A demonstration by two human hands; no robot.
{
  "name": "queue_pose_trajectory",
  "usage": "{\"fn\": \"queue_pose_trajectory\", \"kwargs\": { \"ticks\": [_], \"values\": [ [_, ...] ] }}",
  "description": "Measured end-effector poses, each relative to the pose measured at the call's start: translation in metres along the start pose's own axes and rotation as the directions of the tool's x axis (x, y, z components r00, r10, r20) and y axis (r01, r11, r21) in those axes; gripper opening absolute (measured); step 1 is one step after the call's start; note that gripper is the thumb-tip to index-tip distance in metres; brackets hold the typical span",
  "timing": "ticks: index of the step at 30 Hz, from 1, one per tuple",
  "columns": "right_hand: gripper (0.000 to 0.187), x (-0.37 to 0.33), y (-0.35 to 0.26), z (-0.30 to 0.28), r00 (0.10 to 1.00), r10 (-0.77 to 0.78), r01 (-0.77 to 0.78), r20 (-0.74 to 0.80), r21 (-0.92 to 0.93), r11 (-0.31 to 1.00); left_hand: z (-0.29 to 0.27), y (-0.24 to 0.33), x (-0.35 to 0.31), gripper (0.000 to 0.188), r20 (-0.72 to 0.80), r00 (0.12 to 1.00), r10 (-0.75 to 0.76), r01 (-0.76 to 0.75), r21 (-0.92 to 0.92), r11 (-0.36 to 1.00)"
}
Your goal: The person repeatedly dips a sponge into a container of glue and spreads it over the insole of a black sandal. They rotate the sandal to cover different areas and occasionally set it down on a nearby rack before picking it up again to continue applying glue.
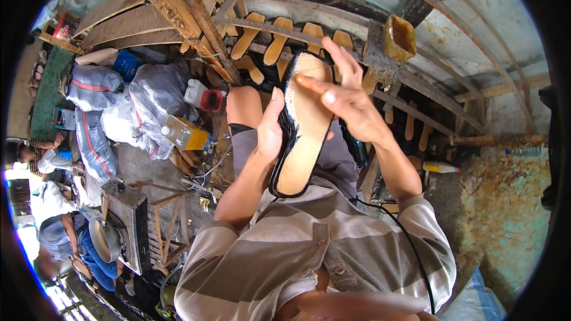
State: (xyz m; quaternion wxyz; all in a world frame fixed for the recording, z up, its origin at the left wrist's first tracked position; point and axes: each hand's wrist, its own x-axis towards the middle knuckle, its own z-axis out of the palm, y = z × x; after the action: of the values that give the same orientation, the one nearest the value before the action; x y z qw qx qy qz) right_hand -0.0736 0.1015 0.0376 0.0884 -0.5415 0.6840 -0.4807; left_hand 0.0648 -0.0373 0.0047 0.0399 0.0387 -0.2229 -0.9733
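An unfinished shoe (302, 151) is held upright before my chest, its tan, stitched bottom facing me and a black edge running around it. My left hand (270, 128) grips its black side, thumb along the edge and the other fingers mostly hidden behind. Against the wide upper part of the tan surface rests the index finger of my right hand (352, 98); its tip looks orange-brown and wet. The other fingers of that hand are stretched out and spread.
Several tan shoe-shaped pieces (278, 44) lie on a wooden rack (357, 21) ahead. A crusted yellow container (400, 38) sits on it. At left are stuffed plastic sacks (157, 101), a jug of amber liquid (184, 134), a metal-topped stand (126, 208) and other people.
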Motion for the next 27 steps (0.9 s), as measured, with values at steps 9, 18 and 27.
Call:
{"fn": "queue_pose_trajectory", "kwargs": {
  "ticks": [9,18,27],
  "values": [
    [0.043,0.006,0.028,-0.01,0.971,-0.225,0.241,0.087,-0.384,0.892,0.019,0.007,-0.003,0.082,-0.025,0.996,-0.091,0.093,0.091,0.992],
    [0.041,-0.041,0.026,0.028,0.968,-0.252,0.223,0.001,-0.465,0.856,0.022,0.019,0.024,0.069,-0.061,0.98,0.187,-0.171,0.205,0.964],
    [0.046,-0.049,-0.013,0.016,0.909,-0.416,0.397,0.012,-0.321,0.86,0.012,0.018,0.033,0.074,-0.2,0.971,0.135,-0.108,0.139,0.984]
  ]
}}
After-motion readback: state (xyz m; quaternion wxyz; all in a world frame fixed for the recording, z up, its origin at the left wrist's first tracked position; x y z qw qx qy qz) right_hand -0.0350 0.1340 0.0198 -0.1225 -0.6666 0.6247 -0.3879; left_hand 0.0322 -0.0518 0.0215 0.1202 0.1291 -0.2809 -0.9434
